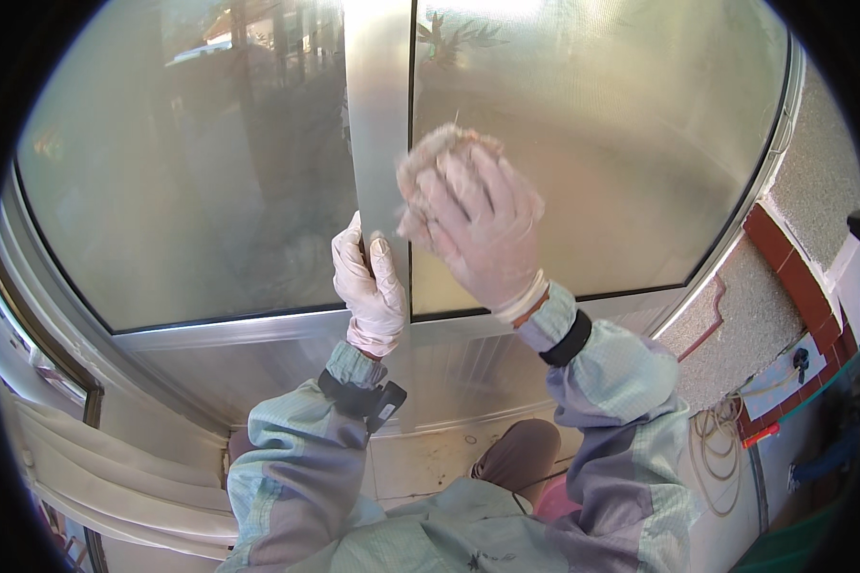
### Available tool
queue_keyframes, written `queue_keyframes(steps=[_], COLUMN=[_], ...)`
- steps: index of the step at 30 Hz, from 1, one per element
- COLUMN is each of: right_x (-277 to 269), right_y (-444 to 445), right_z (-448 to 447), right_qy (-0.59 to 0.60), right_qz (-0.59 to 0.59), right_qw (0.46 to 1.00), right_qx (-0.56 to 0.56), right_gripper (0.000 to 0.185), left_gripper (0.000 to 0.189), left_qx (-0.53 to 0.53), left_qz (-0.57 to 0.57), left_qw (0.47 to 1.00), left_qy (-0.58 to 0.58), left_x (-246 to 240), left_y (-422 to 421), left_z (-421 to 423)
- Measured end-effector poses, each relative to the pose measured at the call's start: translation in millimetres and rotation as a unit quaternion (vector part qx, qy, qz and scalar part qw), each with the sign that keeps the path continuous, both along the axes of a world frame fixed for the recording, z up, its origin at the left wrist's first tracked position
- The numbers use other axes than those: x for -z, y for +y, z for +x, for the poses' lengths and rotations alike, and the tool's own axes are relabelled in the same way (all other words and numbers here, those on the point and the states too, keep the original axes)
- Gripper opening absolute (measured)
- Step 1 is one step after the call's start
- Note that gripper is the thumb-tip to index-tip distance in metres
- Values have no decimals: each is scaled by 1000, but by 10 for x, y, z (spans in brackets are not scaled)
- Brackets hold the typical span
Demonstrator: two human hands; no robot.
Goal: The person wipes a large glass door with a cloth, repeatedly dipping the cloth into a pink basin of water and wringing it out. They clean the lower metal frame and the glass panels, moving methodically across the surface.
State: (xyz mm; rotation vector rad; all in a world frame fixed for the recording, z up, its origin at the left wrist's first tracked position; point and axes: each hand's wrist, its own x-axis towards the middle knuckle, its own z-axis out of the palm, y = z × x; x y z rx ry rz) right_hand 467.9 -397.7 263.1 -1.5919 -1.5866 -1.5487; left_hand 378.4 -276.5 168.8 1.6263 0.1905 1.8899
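My left hand (369,286), in a white disposable glove, grips the edge of the upright metal door stile (378,143), its thumb on the front face. My right hand (484,215), gloved as well and blurred, holds a crumpled damp-looking rag (419,161) up by the right glass pane (616,179). Whether the rag touches the glass or the stile, I cannot tell. The left glass pane (208,200) is hazy and carries reflections. Metal lower panels (466,365) run beneath both panes.
A pale curtain (115,473) hangs at lower left. Part of a pink container (555,500) shows beside my knee on the tiled floor (416,458). At right, a coiled hose (717,458) lies near a red-handled object (761,435) and a speckled wall (742,322) with red-brown tile trim.
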Motion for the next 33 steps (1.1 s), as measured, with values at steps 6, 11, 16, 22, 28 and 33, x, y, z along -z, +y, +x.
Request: queue_keyframes(steps=[6,11,16,22,28,33], right_x=[912,1400,1293,458,-878,-1645], right_y=[-93,-263,-283,-235,65,149], right_z=[30,22,184,210,208,215], right_qy=[2,10,-72,-68,-97,-160], right_qz=[-55,-174,-201,-102,26,103], right_qw=[998,985,976,992,994,979], right_qx=[-14,-8,-48,-38,-50,-71], right_gripper=[47,44,38,40,42,36], left_gripper=[33,33,33,33,33,34], left_qx=[-47,-32,-47,-40,7,11], left_qz=[43,19,25,25,-17,-18], left_qw=[998,999,998,999,1000,1000], left_qy=[-10,1,13,-6,7,9], left_x=[-21,1,7,21,59,62], left_y=[18,-6,8,15,28,26], left_z=[9,-14,-44,-15,-8,-14])
